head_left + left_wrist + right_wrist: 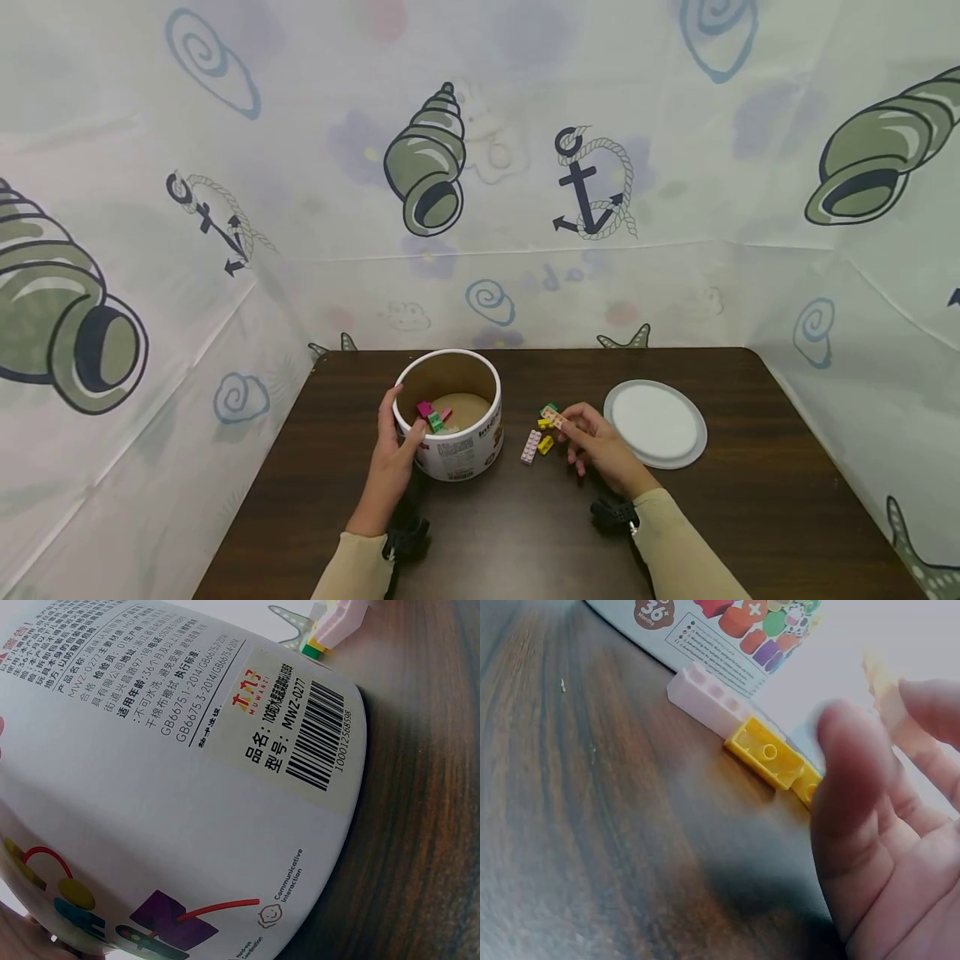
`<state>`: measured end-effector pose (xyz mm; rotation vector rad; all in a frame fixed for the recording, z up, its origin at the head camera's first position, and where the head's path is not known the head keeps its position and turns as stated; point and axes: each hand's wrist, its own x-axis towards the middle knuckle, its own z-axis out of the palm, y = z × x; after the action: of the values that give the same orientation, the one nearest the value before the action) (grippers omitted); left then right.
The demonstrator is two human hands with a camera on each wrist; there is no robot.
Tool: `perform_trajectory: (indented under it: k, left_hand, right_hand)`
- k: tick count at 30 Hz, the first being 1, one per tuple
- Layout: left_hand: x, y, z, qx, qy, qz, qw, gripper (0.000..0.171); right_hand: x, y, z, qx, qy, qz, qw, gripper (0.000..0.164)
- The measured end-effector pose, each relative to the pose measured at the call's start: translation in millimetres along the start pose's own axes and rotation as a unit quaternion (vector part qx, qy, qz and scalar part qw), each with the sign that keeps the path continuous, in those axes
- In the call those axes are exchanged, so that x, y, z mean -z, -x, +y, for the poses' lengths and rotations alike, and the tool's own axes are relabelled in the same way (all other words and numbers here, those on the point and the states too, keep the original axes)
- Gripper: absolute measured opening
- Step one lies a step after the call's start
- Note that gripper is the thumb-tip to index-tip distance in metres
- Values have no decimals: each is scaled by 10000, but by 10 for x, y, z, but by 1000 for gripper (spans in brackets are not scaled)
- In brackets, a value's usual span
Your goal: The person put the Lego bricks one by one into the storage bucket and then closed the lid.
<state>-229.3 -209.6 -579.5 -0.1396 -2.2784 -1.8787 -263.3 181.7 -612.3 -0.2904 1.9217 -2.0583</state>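
My left hand point(392, 475) grips the near left side of a white cylindrical tub point(461, 457), thumb over its rim. On the tub's floor lie a green toy brick point(436, 422), a magenta one and a pink one. To the right, my right hand point(607, 450) pinches a peach toy brick point(554, 417) between thumb and fingers, above a small group of bricks. That group holds a pale pink brick point(709, 700), a yellow brick point(765, 752) lying hollow side up, another yellow brick point(544, 424) and a green brick point(549, 409). In the left wrist view the tub's printed label fills most of the picture.
A round white lid point(656, 423) lies on the dark wooden table point(757, 500), just right of my right hand. Patterned white cloth point(517, 167) hangs behind the table and along both sides.
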Motion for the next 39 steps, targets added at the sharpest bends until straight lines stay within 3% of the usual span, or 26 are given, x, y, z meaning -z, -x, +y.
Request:
perform_trajectory:
  k: [7, 15, 24, 30, 33, 39]
  left_hand:
    - [4, -25, 2, -91, 84, -75, 9999, 75]
    - [-30, -21, 29, -6, -16, -88, 10000, 73]
    - [-56, -27, 41, -32, 21, -70, 10000, 75]
    - [-46, 14, 36, 138, -55, -18, 9999, 75]
    - [-31, 26, 33, 128, -15, -3, 9999, 75]
    - [-8, 21, 17, 64, -94, 19, 9999, 74]
  right_hand:
    - [32, 10, -19, -10, -431, 316, 9986, 45]
    - [67, 22, -29, -73, -775, 355, 9963, 48]
    - [-136, 39, -415, 168, -1056, 505, 9930, 46]
    - [-361, -49, -665, 33, -2048, 286, 9784, 26]
    - [-507, -135, -802, 165, -2399, 77, 9706, 18]
    - [-776, -309, -1101, 298, -2860, -502, 9565, 20]
